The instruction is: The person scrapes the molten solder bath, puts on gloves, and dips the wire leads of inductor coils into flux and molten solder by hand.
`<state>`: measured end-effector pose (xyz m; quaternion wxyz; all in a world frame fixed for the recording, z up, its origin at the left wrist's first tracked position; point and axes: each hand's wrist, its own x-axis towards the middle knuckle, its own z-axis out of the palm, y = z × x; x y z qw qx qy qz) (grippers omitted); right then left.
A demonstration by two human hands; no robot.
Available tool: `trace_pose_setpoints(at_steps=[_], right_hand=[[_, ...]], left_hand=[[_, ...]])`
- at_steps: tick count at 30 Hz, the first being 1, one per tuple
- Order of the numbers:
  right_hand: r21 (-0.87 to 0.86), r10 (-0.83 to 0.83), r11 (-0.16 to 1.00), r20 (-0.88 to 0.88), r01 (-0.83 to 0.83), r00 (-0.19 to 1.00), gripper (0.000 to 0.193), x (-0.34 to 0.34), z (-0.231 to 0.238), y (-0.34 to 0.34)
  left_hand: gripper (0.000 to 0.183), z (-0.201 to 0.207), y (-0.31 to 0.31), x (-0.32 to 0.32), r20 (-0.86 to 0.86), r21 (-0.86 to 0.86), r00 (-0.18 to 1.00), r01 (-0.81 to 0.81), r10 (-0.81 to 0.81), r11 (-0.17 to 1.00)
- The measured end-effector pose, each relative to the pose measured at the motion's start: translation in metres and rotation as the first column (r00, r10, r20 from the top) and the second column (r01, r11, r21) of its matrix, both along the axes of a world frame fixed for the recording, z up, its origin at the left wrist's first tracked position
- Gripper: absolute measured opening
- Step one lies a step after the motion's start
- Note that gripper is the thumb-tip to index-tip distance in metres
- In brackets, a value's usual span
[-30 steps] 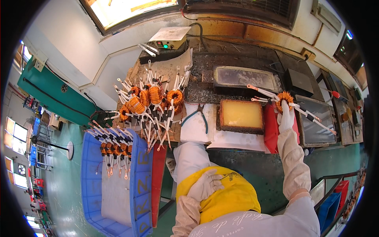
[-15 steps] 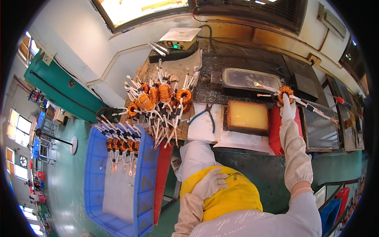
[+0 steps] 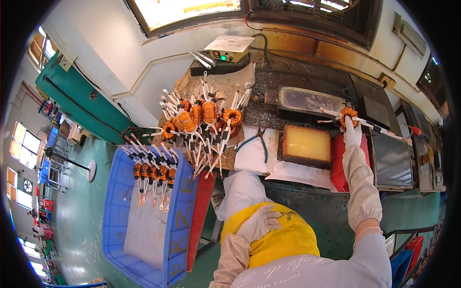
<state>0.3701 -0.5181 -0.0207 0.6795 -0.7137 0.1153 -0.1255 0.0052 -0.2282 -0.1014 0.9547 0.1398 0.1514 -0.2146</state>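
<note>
My gloved right hand [image 3: 353, 135] is closed around an orange toroidal coil [image 3: 348, 114] at the right of the bench. Its white-sleeved leads with ring terminals stick out to both sides. The left leads reach over the edge of a grey, flat-topped rectangular pot [image 3: 309, 100]; whether they touch it I cannot tell. My gloved left hand [image 3: 260, 223] lies flat on the yellow apron [image 3: 288, 235] at my waist, fingers out, holding nothing. Between the hands and the pot sits a dark-framed tray of yellowish material [image 3: 307, 144].
More toroidal coils [image 3: 209, 113] are heaped on the bench's left part. Teal-handled pliers [image 3: 261, 144] lie on white paper. A blue crate [image 3: 180, 225] holds a row of coils at left. A red container [image 3: 338, 163] stands under my right wrist; a small control box [image 3: 230, 54] stands behind.
The whole view has shifted slightly. My right hand has brought the coil a little left relative to the pot, and the coil looks more tilted. My left hand stays on the apron.
</note>
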Motion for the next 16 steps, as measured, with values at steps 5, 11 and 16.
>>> trace_pose_setpoints(at_steps=[5,11,16], right_hand=[[-0.002,0.011,1.000,0.061,-0.011,0.998,0.043,0.004,-0.004,0.000],[-0.078,-0.026,0.996,0.046,0.029,0.999,0.047,0.013,-0.013,-0.002],[-0.080,0.003,0.997,0.073,0.003,0.997,0.050,0.023,-0.026,-0.010]], left_hand=[[0.039,0.000,0.000,-0.001,0.014,-0.015,1.000,0.007,-0.006,1.000],[0.041,-0.003,0.001,-0.001,0.014,0.004,1.000,0.015,-0.015,1.000],[0.042,-0.008,0.001,-0.003,0.040,-0.008,0.999,0.020,-0.020,1.000]])
